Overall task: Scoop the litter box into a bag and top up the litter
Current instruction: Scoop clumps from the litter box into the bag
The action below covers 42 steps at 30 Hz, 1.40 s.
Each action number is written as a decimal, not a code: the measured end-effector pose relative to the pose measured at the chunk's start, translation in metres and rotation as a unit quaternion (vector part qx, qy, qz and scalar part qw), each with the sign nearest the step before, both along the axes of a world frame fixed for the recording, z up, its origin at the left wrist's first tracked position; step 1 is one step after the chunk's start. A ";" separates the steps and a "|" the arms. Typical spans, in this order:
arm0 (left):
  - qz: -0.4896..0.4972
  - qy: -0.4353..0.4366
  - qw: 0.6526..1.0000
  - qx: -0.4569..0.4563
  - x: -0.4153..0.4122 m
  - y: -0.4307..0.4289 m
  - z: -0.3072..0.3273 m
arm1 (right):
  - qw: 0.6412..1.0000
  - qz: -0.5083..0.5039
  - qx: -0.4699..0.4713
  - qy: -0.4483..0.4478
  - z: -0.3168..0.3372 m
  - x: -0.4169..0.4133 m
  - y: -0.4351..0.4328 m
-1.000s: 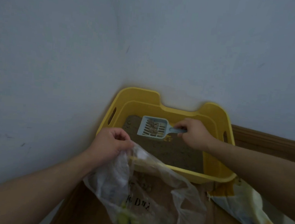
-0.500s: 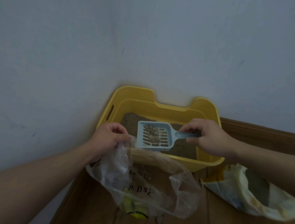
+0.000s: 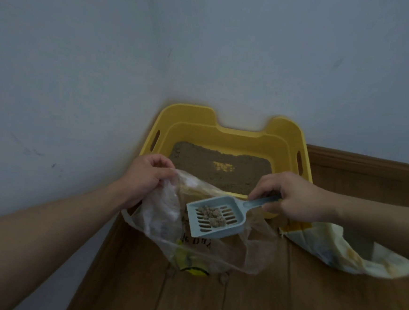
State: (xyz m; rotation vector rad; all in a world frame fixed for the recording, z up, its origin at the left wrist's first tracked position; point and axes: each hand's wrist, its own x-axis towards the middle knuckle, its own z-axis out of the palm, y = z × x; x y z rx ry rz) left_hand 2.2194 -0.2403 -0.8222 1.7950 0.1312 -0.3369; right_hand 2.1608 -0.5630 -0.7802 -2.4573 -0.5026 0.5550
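Note:
A yellow litter box [image 3: 227, 132] sits in the corner, with brown litter [image 3: 221, 171] on its floor and a bare yellow patch in the middle. My right hand [image 3: 290, 196] grips the handle of a pale blue slotted scoop [image 3: 215, 217] holding a few clumps. The scoop hangs over the mouth of a clear plastic bag [image 3: 164, 220]. My left hand [image 3: 148, 175] pinches the bag's upper left edge and holds it up in front of the box.
A white and yellow litter sack [image 3: 333, 250] lies open on the wooden floor [image 3: 285, 295] at the right. Grey walls [image 3: 82, 72] meet behind the box. A wooden skirting board [image 3: 369, 165] runs along the right wall. A few crumbs lie on the floor below the bag.
My right hand has carried the loaded scoop out of the litter box, toward me, to above the bag's mouth. My left hand stays on the bag's edge.

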 end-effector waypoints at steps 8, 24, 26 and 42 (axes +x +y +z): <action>-0.012 0.006 1.000 -0.027 -0.001 0.000 -0.001 | 0.998 0.037 -0.039 -0.015 -0.017 0.000 0.005; -0.014 0.021 0.999 -0.037 0.000 0.001 -0.003 | 0.998 -0.037 0.056 -0.019 -0.005 0.006 0.003; -0.008 0.027 0.999 -0.043 -0.001 0.001 -0.002 | 0.993 -0.063 0.096 -0.034 -0.001 0.011 -0.002; -0.006 0.014 0.999 -0.039 0.013 -0.005 0.000 | 0.975 -0.130 -0.120 -0.136 -0.017 0.073 -0.002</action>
